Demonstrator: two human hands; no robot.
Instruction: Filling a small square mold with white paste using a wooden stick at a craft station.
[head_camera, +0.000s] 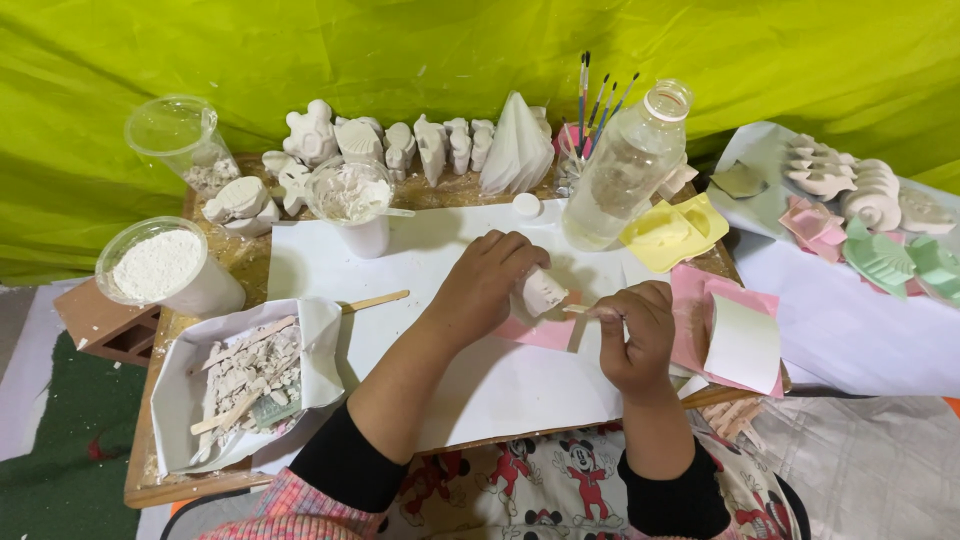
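A small white plaster piece (541, 291) is gripped in the closed left hand (485, 285) above the white sheet (400, 260) near the middle of the table (150, 470). A thin wooden stick (580, 311) is pinched in the closed right hand (638, 335), its tip touching the piece. A pink mould (545, 333) lies just beneath. A clear bottle (625, 170) stands beyond, to the right.
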